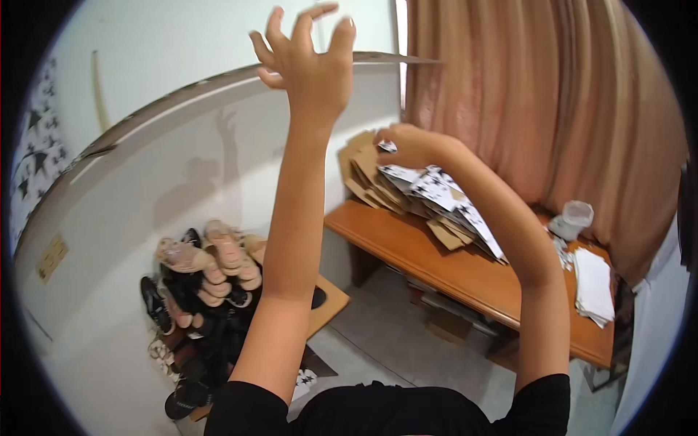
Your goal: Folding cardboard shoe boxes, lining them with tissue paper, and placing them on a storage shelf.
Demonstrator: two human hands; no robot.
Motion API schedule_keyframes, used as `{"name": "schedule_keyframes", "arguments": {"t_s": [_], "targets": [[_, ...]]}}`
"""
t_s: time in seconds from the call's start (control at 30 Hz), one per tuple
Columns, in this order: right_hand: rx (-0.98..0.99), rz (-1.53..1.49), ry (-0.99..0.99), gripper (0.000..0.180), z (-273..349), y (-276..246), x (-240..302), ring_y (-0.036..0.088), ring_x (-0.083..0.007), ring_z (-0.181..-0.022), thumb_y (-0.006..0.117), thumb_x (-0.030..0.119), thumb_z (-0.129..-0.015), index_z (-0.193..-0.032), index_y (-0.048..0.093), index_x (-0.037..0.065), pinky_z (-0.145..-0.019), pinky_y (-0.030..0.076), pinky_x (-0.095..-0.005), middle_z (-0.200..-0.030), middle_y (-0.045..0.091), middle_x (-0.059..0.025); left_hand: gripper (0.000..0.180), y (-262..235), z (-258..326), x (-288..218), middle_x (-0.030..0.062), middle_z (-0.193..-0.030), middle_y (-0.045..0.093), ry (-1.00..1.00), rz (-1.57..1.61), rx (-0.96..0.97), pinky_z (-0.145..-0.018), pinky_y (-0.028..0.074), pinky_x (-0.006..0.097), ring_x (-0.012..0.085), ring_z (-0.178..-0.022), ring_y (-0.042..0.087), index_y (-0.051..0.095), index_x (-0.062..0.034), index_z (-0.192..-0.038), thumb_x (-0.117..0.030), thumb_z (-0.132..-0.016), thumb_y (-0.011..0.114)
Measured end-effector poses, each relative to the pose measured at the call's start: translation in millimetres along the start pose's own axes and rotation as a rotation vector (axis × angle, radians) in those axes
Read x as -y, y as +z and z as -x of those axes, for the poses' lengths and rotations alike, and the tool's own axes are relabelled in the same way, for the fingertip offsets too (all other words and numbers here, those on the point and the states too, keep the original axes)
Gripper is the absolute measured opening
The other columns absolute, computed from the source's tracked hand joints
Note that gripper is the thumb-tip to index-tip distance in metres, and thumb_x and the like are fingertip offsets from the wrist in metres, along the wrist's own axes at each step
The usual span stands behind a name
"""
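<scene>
My left hand (313, 69) is raised high, above the shelf-like ledge along the wall, with its fingers spread and curved. It holds nothing. Lower and to the right, my right hand (414, 147) bends inward in front of a pile of folded paper bags. Its fingers are loosely curled, with a gap between them through which patterned paper shows; I see nothing held. The pile has brown paper bags (363, 171) at its left and white bags with black stars (440, 185) towards the middle. Whether my right hand touches the pile I cannot tell.
The pile lies on a brown wooden table (407, 236). White sheets (594, 287) and a clear plastic cup (578, 214) are at its right end. Brown curtains (494, 87) hang behind. Many shoes (218, 269) are heaped by the left wall, near a wall socket (53, 258).
</scene>
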State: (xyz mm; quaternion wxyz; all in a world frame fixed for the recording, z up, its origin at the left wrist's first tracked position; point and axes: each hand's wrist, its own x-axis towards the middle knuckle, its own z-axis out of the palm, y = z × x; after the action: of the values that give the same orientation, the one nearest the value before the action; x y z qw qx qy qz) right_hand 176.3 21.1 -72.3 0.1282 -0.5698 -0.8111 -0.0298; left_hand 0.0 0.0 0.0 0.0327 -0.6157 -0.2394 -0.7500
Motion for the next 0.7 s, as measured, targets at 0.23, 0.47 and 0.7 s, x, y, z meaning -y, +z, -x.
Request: {"name": "schedule_keyframes", "arguments": {"t_s": [0.23,0.47,0.7], "targets": [[0.199,-0.309,0.348,0.047,116.4,81.0,-143.8,0.055,-0.0293,-0.102,0.059,0.034,-0.082,-0.119,0.051,0.005,-0.086,0.042,-0.0363,-0.109,0.059,-0.0168,0.040,138.0,141.0,44.3,0.0191,-0.142,0.018,-0.298,0.133,0.464,-0.102,-0.001,0.059,0.0405,-0.133,-0.001,0.054,-0.0224,-0.113,-0.045,-0.080,0.057],[0.140,-0.646,0.547,0.042,160.2,165.5,-268.9,0.057,-0.0191,-0.091,0.057,0.030,-0.086,-0.116,0.051,0.002,-0.081,0.045,-0.0312,-0.101,0.061,-0.0126,0.062,274.1,296.0,123.2,0.0232,-0.143,0.011,-0.617,0.016,1.051,-0.102,-0.001,0.061,0.0384,-0.134,-0.006,0.047,-0.0194,-0.121,-0.057,-0.073,0.060],[-0.386,-0.644,0.674,0.061,154.6,265.1,-388.3,0.050,-0.0342,-0.107,0.069,0.031,-0.074,-0.122,0.046,0.001,-0.089,0.042,-0.0390,-0.117,0.049,-0.0229,0.073,376.9,411.9,161.3,0.0234,-0.145,0.003,-0.697,-0.138,1.500,-0.100,-0.003,0.064,0.0384,-0.134,-0.014,0.043,-0.0150,-0.127,-0.054,-0.069,0.063]]}}
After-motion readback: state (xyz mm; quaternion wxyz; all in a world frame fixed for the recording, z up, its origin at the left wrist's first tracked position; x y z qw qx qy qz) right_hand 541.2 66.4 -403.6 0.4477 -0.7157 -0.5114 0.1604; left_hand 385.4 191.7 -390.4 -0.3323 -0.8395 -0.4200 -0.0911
